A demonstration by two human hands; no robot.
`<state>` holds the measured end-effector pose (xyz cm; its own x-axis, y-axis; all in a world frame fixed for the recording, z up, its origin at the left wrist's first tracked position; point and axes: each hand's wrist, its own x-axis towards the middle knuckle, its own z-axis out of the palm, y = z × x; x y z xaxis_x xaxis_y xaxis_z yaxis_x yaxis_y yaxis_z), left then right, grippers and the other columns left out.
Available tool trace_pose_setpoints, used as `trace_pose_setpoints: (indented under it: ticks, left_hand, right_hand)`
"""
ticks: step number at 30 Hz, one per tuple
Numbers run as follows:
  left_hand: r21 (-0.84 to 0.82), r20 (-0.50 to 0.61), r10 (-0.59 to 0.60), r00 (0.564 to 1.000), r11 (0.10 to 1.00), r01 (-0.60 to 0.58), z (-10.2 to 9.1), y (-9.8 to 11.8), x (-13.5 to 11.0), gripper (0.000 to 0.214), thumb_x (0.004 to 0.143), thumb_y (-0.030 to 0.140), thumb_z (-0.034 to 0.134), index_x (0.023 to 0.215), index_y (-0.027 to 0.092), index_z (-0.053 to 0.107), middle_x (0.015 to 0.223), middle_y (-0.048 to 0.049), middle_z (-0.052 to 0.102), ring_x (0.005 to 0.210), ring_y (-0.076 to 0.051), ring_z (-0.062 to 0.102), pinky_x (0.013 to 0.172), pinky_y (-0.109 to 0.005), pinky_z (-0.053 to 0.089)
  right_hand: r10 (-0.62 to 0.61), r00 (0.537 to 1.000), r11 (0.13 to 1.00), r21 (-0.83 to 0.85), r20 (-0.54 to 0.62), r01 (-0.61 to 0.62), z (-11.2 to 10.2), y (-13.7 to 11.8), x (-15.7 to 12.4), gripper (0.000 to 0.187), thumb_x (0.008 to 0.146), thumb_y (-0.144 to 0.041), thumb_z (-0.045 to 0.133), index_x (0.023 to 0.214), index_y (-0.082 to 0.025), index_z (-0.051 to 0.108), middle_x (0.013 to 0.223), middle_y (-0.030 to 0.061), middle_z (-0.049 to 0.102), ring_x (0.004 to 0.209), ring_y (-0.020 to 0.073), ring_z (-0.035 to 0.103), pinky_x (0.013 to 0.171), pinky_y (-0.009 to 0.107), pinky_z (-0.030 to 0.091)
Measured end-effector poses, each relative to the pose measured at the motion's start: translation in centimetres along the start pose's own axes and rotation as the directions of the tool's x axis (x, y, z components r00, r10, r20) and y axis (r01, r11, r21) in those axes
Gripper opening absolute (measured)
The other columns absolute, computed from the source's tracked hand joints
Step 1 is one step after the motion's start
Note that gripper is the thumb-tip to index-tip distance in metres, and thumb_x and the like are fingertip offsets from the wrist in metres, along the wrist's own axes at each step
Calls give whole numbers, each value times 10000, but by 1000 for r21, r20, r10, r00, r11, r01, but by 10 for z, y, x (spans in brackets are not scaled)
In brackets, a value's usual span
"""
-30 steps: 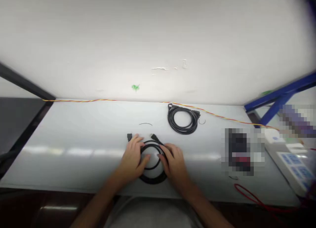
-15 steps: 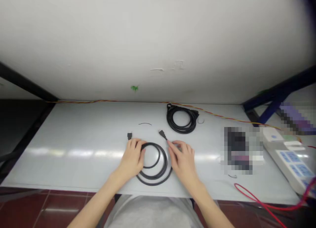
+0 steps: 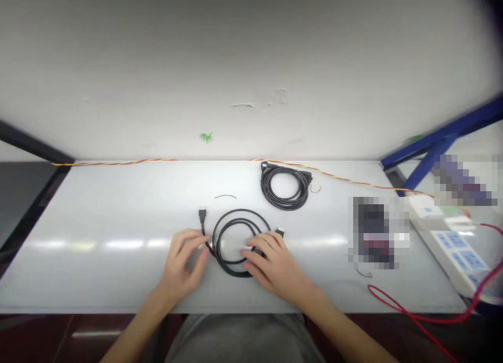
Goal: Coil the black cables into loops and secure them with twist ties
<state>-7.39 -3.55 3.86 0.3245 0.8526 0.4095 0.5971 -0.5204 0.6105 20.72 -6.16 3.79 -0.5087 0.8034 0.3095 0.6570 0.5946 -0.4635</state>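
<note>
A loosely coiled black cable lies on the white table in front of me, one plug sticking out at its left and another at its right. My left hand rests beside the coil's left edge, fingers spread, fingertips touching the cable near the left plug's lead. My right hand lies flat over the coil's right side, fingers stretched across the loops.
A second, tightly wound black cable lies farther back. A red-yellow twisted wire runs along the wall edge. A thin black tie lies behind the coil. A red wire and a white power strip are at the right.
The coil has shifted and loosened; its right plug now lies at the right side. My left hand slid off to the coil's left and my right hand came back onto the loops.
</note>
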Motion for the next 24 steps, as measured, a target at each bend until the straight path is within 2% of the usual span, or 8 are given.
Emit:
trace_pose_setpoints:
  ticks: [4,6,10,13,18,21,24]
  left_hand:
    - [113,48,38,998,993,-43,-7,16,-27,310,952,149,636,1248,241,654,1003,-63,664,931,-218,640,812,-378,569]
    - [188,98,57,994,979,-75,-3,28,-33,383,954,183,646,1329,255,634,1080,-81,685,1001,-248,651,869,-421,583]
    - [252,255,134,958,947,-200,12,41,-32,422,984,214,632,1405,210,605,1331,-124,666,1298,-324,579,1086,-525,535]
    - [227,283,177,943,942,-245,21,38,-24,349,1001,182,607,1349,180,633,1226,-106,714,1254,-288,604,1107,-511,539]
    - [213,310,233,922,928,-306,21,31,-14,189,1018,140,556,1123,200,701,1017,-56,728,1115,-243,651,1152,-542,479]
    - [185,362,271,892,917,-353,25,35,-13,136,1025,156,566,1069,185,692,914,-45,699,961,-219,659,1025,-481,539]
    - [207,350,247,904,921,-331,40,46,-13,107,1028,178,570,1023,175,677,860,-47,670,790,-202,614,811,-418,545]
  right_hand:
    - [-38,996,998,59,81,34,5,-17,4,296,1006,-384,652,1224,-184,658,1120,112,673,1061,261,591,958,461,500]
    - [-25,994,998,55,103,20,12,-22,2,263,1013,-343,643,1228,-192,656,1093,94,674,1018,250,588,959,459,504]
    - [-18,999,997,82,51,14,25,-24,-5,205,1027,-162,572,1213,-177,656,1064,82,673,985,227,585,933,430,524]
    - [-8,999,992,127,31,4,30,-19,-8,214,1044,-152,535,1227,-167,646,1059,90,665,984,219,585,886,391,546]
    - [-69,997,994,93,41,65,23,-9,-10,261,1031,-85,480,1165,-195,675,975,59,657,903,193,584,824,348,546]
    - [-75,997,995,65,9,74,15,-4,-15,327,984,-38,472,1142,-213,698,1030,74,660,966,212,595,879,395,547]
    - [33,997,998,52,-77,-29,12,-2,-25,352,957,-80,537,1240,-227,686,1221,127,630,1129,270,592,956,485,536]
